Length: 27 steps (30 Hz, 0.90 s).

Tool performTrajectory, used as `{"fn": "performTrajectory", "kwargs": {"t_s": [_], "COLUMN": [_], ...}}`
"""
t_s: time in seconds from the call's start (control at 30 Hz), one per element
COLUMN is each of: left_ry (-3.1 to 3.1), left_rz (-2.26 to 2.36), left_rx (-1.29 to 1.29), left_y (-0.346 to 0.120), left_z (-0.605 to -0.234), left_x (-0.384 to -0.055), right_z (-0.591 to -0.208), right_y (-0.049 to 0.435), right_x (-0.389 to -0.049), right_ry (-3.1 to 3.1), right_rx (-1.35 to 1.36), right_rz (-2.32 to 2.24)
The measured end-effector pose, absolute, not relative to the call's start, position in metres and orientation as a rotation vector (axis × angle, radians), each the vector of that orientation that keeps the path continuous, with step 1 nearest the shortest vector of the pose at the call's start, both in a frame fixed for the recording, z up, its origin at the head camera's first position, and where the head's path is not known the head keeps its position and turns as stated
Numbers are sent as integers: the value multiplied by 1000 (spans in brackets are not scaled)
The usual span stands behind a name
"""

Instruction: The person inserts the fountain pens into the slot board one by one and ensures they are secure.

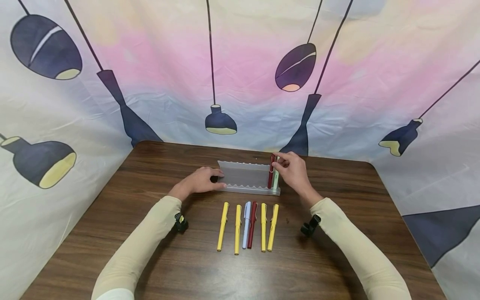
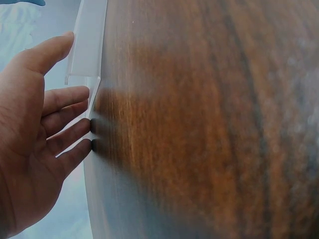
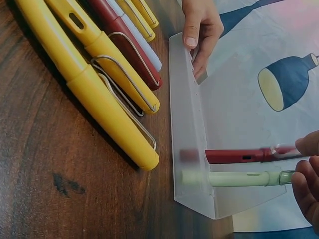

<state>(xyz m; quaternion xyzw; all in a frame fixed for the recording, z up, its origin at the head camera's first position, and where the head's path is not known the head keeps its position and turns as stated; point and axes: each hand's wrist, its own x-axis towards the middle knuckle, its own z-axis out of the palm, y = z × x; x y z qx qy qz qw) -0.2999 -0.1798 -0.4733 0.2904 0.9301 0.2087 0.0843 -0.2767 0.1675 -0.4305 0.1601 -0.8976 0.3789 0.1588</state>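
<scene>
A clear plastic pen stand (image 1: 243, 190) with scalloped edges lies across the table. My right hand (image 1: 294, 170) pinches the upper end of a dark red pen (image 1: 270, 179), whose lower end sits in the stand near its right end. Just right of it, a pale green pen (image 3: 239, 179) stands in the last slot, its top close to my right fingers. At the stand's left end, my left hand (image 1: 201, 180) has its fingers extended, thumb at the front edge and fingertips by the side, as the left wrist view also shows.
In front of the stand lies a row of pens: several yellow, including a yellow pen (image 1: 223, 227) at the left, plus a light blue pen (image 1: 246, 225) and another dark red pen (image 1: 252, 226). A lamp-patterned cloth (image 1: 180, 83) hangs behind the wooden table (image 1: 210, 275).
</scene>
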Motion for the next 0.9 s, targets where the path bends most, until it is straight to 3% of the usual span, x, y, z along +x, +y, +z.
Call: {"fn": "performTrajectory", "kwargs": {"t_s": [0.4,0.9], "left_ry": [2775,2773], "left_rz": [609,622], "left_rx": [870,880], "left_y": [-179,-180], "left_z": [-472,-472], "left_x": [-299,-297], "right_z": [-429,-430], "right_y": [177,189], "right_x": [-268,-234], "right_ry": [-2519,-2557], "right_rx": [468,387], "right_rz": [1113,1151]}}
